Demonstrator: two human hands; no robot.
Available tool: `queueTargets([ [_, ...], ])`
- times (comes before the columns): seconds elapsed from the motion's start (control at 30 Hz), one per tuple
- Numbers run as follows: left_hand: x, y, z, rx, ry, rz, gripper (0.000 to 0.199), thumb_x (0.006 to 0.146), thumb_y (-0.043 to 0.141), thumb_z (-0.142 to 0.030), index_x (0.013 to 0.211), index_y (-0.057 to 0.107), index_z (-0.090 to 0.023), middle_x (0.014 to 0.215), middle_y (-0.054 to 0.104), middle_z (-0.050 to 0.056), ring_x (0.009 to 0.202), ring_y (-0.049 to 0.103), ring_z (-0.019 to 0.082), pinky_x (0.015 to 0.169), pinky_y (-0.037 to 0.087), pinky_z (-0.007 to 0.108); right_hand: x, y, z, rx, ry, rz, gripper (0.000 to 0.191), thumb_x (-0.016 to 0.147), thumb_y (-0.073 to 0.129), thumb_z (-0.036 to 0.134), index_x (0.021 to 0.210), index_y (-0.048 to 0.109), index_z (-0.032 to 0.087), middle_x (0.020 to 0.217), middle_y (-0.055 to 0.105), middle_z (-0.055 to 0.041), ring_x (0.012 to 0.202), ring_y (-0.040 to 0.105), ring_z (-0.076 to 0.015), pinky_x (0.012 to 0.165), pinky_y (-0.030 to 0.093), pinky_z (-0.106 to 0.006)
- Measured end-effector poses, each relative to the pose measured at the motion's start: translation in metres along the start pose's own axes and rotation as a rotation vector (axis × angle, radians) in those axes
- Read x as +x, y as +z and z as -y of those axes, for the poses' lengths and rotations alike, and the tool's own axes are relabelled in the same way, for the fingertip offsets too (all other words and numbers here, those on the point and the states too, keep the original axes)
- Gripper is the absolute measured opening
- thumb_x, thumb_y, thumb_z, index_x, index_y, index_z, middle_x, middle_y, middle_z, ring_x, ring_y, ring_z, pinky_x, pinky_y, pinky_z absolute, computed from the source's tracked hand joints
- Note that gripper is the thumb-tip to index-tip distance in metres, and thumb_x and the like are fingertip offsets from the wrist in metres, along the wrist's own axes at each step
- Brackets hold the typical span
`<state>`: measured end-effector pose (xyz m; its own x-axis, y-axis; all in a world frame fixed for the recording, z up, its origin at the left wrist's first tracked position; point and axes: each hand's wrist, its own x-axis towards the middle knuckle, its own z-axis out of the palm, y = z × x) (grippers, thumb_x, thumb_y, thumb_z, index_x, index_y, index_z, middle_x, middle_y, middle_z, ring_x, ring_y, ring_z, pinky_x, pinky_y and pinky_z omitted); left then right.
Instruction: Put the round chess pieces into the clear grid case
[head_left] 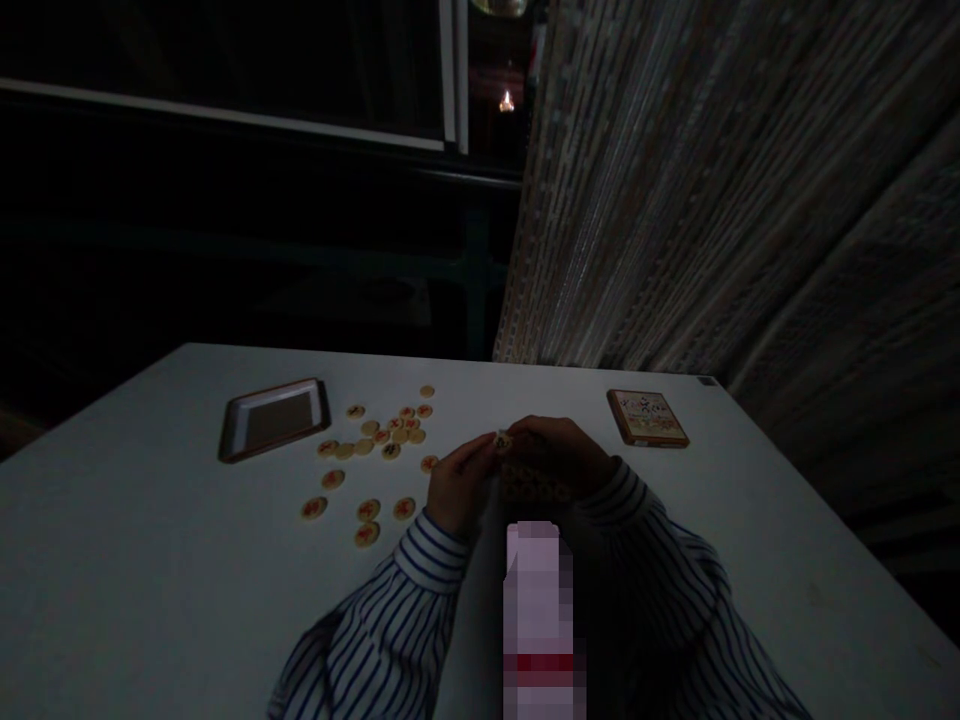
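Note:
My left hand [459, 482] and my right hand [562, 452] meet over the near middle of the table. A round, pale xiangqi piece [503, 442] with a dark character is held at the fingertips of both hands, which are closed round it. Just below my right hand, several more pieces [534, 487] sit side by side in rows, in deep shadow. To the left of my left hand lie many loose, scattered pieces [382, 437], some with red characters, some dark, some showing a blank face. One red piece [430, 464] is close to the left hand's knuckles.
An open, shallow box tray [232, 430] with a brown rim rests at the left of the white table [180, 540]. On the right lies a flat box [648, 418] with a printed lid. A beaded or striped curtain [637, 200] hangs behind the table. The room is dim.

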<state>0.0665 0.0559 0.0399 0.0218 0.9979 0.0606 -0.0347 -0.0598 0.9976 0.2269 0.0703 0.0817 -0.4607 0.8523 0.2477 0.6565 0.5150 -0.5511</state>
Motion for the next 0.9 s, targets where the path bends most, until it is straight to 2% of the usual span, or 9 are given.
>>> queueTargets([
  [0.17,0.001,0.000,0.002,0.045,0.011,-0.009,0.030,0.069,0.058,-0.031,0.092,0.065,-0.014,0.092,0.068,0.006,0.087,0.061,0.019,0.081,0.048,0.029,0.002,0.008,-0.007,-0.172,-0.125,-0.020,0.027,0.078,0.052,0.029,0.100,0.057,0.014,0.096,0.064,-0.0079,0.086,0.058,-0.0158,0.076,0.044,-0.027],
  [0.47,0.003,0.000,0.002,0.047,0.026,-0.012,0.029,0.071,0.056,-0.031,0.093,0.065,-0.014,0.093,0.067,0.005,0.088,0.061,0.018,0.082,0.047,0.029,0.007,0.004,0.000,-0.281,-0.176,0.055,0.031,0.082,0.046,0.035,0.102,0.056,0.015,0.096,0.063,-0.0080,0.086,0.055,-0.0155,0.076,0.041,-0.027],
  [0.67,0.005,-0.001,0.006,0.022,0.004,-0.058,0.028,0.067,0.059,-0.030,0.088,0.065,-0.013,0.083,0.069,0.006,0.079,0.063,0.018,0.072,0.051,0.029,0.012,0.003,-0.004,-0.372,-0.144,0.128,0.033,0.080,0.046,0.037,0.103,0.056,0.017,0.097,0.063,-0.0062,0.086,0.055,-0.0157,0.075,0.039,-0.025],
  [0.9,0.008,0.000,0.015,0.182,-0.030,-0.086,0.023,0.067,0.056,-0.026,0.084,0.064,-0.013,0.075,0.069,0.006,0.070,0.063,0.016,0.067,0.052,0.027,0.009,-0.003,-0.015,-0.504,0.036,0.177,0.035,0.081,0.043,0.042,0.106,0.056,0.021,0.097,0.063,-0.0057,0.087,0.056,-0.0167,0.071,0.039,-0.025],
])
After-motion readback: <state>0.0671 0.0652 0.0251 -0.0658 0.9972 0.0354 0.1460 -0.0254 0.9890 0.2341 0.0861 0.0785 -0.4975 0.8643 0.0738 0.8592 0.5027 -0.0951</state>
